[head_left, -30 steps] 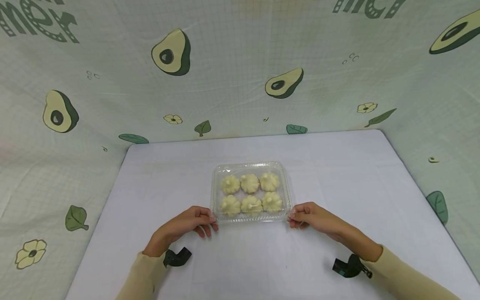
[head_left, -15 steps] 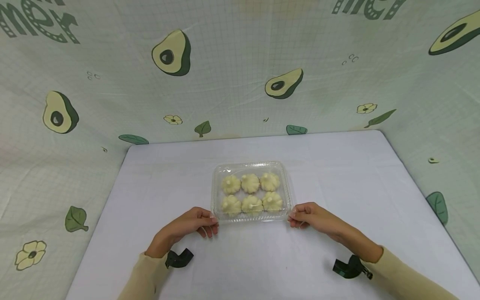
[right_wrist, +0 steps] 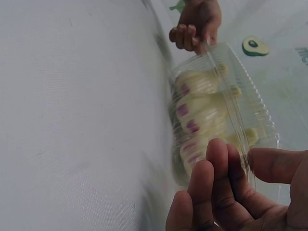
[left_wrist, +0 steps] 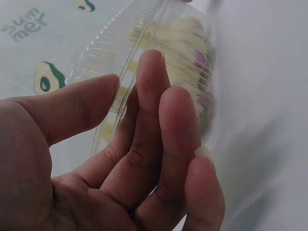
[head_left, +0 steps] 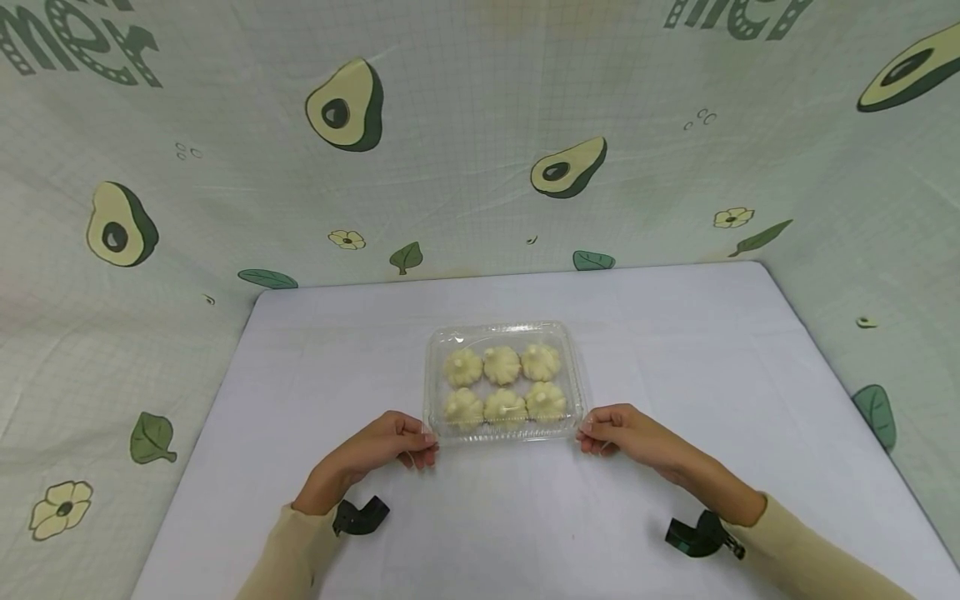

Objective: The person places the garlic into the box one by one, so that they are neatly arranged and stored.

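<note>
A clear plastic clamshell box [head_left: 498, 336] lies closed at the middle of the table, holding several pale yellow garlic bulbs [head_left: 501, 366] in two rows. My left hand [head_left: 393, 437] pinches the rim at its front left corner; in the left wrist view the thumb [left_wrist: 91, 101] presses against the seam, the other fingers curled behind. At the front right corner, my right hand [head_left: 618, 429] pinches the same rim between thumb [right_wrist: 274, 164] and fingers. Purple patches mark the sides of the garlic bulbs [right_wrist: 195, 115] in the right wrist view.
A white cloth covers the table [head_left: 330, 333]. Behind and beside it hangs a pale curtain [head_left: 465, 108] printed with avocados, leaves and flowers. Dark wrist cameras hang near the left sleeve [head_left: 288, 550] and the right sleeve [head_left: 795, 546].
The left hand has shifted slightly right, its lower fingers drawn closer under the rim. The box's front edge sits marginally higher in view. The right hand has hardly moved.
</note>
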### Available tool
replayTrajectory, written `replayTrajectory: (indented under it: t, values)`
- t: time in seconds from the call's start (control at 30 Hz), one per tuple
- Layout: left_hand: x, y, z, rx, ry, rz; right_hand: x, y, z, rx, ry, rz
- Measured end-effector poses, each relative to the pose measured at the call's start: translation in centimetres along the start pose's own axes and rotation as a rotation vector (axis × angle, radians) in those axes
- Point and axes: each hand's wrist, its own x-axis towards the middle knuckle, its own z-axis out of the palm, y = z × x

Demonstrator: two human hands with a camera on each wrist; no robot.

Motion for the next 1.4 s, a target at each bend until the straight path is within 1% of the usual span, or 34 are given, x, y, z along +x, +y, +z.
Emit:
replayTrajectory:
  t: [0.33, 0.57, 0.7, 0.8, 0.93, 1.17, 1.4]
  values:
    - [0.4, -0.3, -0.1, -0.005, 0.017, 0.012, 0.1, -0.1, 0.0, -0.01, 0.014, 0.004]
    - [0.6, -0.5, -0.2, -0.046, 0.016, 0.023, 0.2, -0.1, -0.1, -0.017, 0.015, 0.006]
    - [0.7, -0.5, -0.2, -0.075, 0.025, 0.009, 0.2, -0.1, -0.2, -0.017, 0.014, -0.003]
    - [0.7, -0.5, -0.1, -0.088, 0.035, -0.004, 0.2, -0.1, -0.2, -0.014, 0.017, 0.007]
    - [0.9, -0.4, -0.1, -0.087, 0.055, -0.003, 0.3, -0.1, -0.3, -0.018, 0.019, 0.01]
    - [1.1, -0.5, 0.0, -0.069, 0.107, -0.002, 0.4, -0.3, -0.2, -0.022, 0.031, 0.012]
    - [1.0, -0.5, 0.1, -0.062, 0.118, 0.004, 0.4, -0.2, -0.2, -0.012, 0.036, 0.013]
